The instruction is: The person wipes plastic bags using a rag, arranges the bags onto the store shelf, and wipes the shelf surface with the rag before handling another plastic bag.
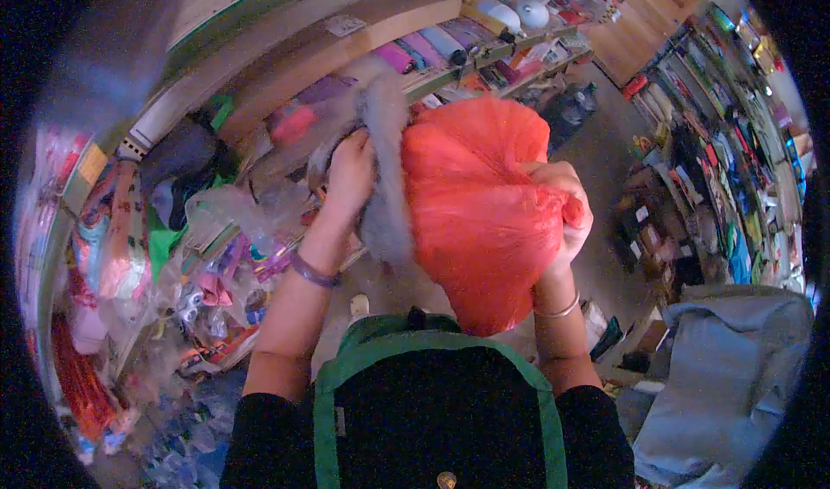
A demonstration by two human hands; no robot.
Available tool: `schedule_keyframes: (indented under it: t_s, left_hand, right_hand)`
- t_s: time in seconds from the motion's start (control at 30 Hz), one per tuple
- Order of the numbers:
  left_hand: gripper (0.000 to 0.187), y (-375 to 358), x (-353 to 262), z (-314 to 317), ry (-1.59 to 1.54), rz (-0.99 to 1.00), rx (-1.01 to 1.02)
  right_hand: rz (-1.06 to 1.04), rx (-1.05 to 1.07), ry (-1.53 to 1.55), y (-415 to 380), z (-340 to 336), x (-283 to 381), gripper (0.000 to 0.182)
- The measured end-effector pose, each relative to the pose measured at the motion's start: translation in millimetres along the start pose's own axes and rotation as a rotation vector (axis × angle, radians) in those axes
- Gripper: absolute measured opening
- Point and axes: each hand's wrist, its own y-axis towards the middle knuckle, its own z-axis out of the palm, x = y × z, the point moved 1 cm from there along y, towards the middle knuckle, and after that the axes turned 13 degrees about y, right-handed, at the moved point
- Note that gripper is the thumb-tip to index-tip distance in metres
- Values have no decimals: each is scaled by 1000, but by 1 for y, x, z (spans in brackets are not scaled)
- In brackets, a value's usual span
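Note:
My left hand (349, 176) is closed around a grey fluffy piece of fabric or fur (386, 169) that hangs down in front of me. A red-orange plastic bag (480, 212) fills the middle of the view, and my right hand (566, 208) grips its bunched edge on the right side. The grey piece lies against the bag's left side. Both wrists wear bangles. Below the hands I see my black top with a green strap (432, 346).
Shelves packed with rolled fabrics and packets (450, 44) run across the top and down the left side. More stocked shelves (735, 143) line the right wall. A grey cloth-covered object (735, 377) sits low right. Bare floor (596, 160) lies between.

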Motion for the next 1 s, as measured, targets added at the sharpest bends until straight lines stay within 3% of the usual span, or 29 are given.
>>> schedule_keyframes:
  t_s: [0.07,0.17,0.23,0.3,0.33,0.4,0.47,0.57,0.63,0.7,0.8,0.87,0.9,0.97,1.0]
  left_hand:
    - [38,11,11,8,-624,13,100]
    - [33,-25,-53,9,666,685,-130]
    - [34,-36,-81,28,623,793,-71]
    - [35,-27,-77,37,524,744,106]
    - [36,-11,-62,38,425,606,295]
    - [35,28,26,66,202,410,482]
    - [35,26,64,65,117,338,537]
    - [36,-18,50,30,228,533,448]
    - [37,-41,3,-4,308,791,394]
    - [39,-36,-25,-16,505,786,409]
    - [37,-23,-35,-15,429,877,339]
    - [33,-24,-50,-5,679,799,319]
    - [31,-27,-69,9,1011,660,331]
    - [26,-32,-71,19,1132,757,340]
    - [24,-35,-63,22,909,990,337]
  right_hand:
    - [5,-8,28,-4,-5,1,18]
    - [68,9,27,-17,-25,-5,15]
    - [150,154,-38,-26,-20,-3,15]
    - [222,231,-46,-38,-8,-5,15]
    - [246,244,-36,-41,0,-6,15]
    - [283,273,-60,-53,5,-5,18]
    - [312,282,-40,-62,12,1,18]
    - [341,258,51,-76,16,2,21]
    - [347,248,107,-79,18,-1,22]
    - [426,233,208,-83,23,0,27]
    - [432,329,265,-80,35,8,33]
    - [468,356,205,-82,44,15,37]
    - [499,325,224,-84,46,12,35]
    - [549,258,257,-93,44,0,31]
    - [584,188,234,-96,42,-6,24]
